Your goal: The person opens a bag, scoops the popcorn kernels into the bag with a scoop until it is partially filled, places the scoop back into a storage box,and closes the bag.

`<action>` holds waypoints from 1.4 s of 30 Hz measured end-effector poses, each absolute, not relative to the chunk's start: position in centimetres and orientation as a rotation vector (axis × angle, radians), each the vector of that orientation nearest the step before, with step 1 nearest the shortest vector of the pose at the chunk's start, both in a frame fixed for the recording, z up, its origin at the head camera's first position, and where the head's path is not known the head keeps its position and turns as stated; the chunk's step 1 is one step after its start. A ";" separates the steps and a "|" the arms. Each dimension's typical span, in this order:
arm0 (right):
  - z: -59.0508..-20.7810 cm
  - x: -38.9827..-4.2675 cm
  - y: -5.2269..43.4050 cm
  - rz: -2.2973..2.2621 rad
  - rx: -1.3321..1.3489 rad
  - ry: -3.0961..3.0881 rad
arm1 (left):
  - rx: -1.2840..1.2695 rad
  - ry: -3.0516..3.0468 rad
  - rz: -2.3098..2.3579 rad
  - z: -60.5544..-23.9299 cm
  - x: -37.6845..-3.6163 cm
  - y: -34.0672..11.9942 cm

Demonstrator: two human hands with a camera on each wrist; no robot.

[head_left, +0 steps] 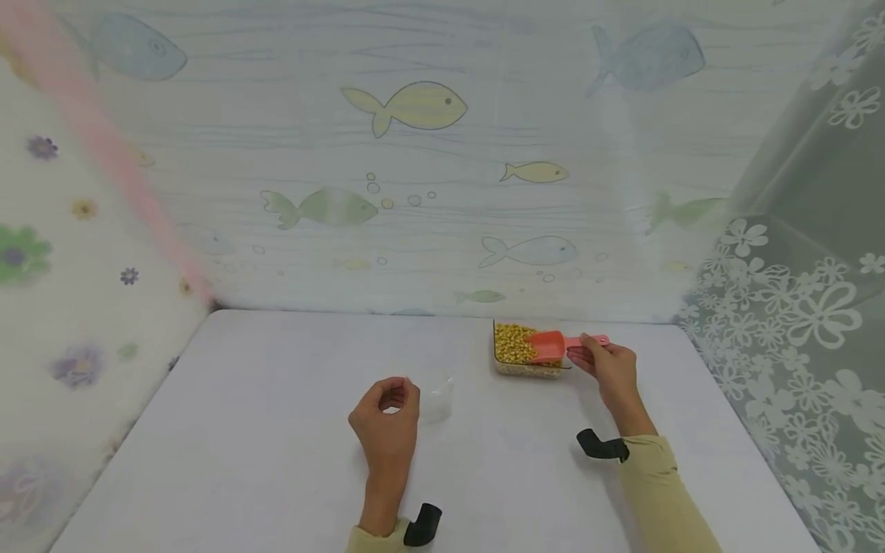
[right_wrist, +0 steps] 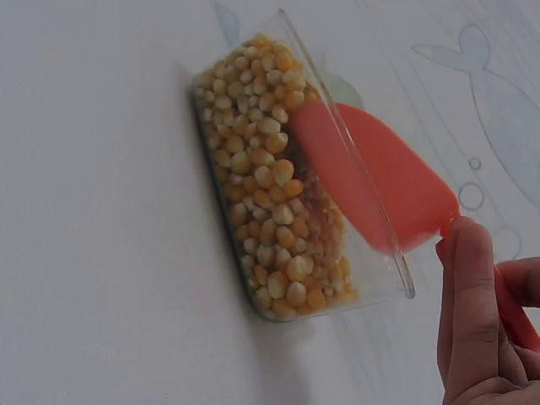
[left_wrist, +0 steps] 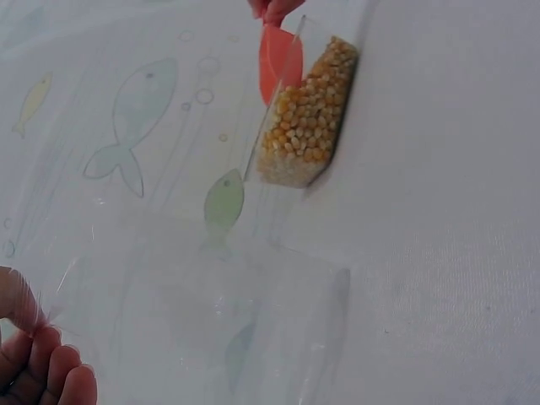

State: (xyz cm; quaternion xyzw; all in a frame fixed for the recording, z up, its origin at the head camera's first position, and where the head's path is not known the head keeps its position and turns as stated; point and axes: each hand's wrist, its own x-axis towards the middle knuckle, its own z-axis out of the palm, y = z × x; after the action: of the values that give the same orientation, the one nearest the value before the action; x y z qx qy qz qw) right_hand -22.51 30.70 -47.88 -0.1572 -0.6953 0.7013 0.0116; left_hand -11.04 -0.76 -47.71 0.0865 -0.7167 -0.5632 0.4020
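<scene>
A clear rectangular container [head_left: 528, 370] full of yellow corn kernels [right_wrist: 261, 177] stands toward the back of the table. My right hand [head_left: 611, 372] grips the handle of a red scoop [head_left: 548, 347], whose blade dips into the kernels. In the right wrist view the scoop [right_wrist: 371, 177] crosses the container's rim, its front edge among the corn. Left of the container, my left hand [head_left: 389, 418] pinches a clear plastic bag [head_left: 437, 401] between thumb and fingers. The bag [left_wrist: 287, 321] hangs to the right of those fingertips in the left wrist view, with no kernels visible inside.
A white table [head_left: 276, 430] lies under everything. Behind it hangs a fish-patterned curtain [head_left: 415, 230], with a flowered sheet [head_left: 83, 307] on the left and a sheer floral one [head_left: 781, 346] on the right. Each wrist wears a black camera mount [head_left: 423, 525].
</scene>
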 end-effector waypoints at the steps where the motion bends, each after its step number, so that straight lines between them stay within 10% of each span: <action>1: -47.9 -22.5 30.8 2.217 -0.500 -2.151 | 0.210 -1.805 -1.424 -47.3 -10.9 -0.7; 42: -48.1 -22.0 31.2 3.016 -0.610 -1.205 | 0.171 -1.781 -1.337 -45.9 -10.2 -0.6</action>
State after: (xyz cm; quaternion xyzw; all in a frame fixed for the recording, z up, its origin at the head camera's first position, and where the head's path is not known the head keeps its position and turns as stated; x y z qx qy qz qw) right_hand -22.04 31.22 -48.09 -0.1839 -0.3635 0.9096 -0.0816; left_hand -10.22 -0.58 -45.95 0.0687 -0.7165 -0.5381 0.4385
